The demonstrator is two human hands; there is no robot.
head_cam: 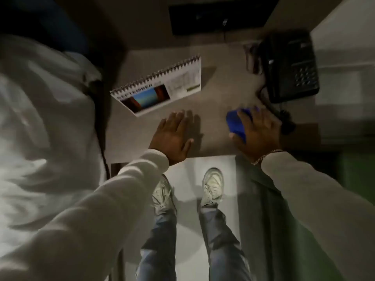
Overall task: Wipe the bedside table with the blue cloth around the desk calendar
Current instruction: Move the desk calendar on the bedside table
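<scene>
Pale sleeves reach down to the bedside table (219, 82), where the right hand (256, 131) presses the bunched blue cloth (235, 123) flat mid-wipe beside the phone (290, 67), apparently, the left hand (174, 134) spread empty just before the desk calendar (160, 88), which the next stroke must skirt.
</scene>
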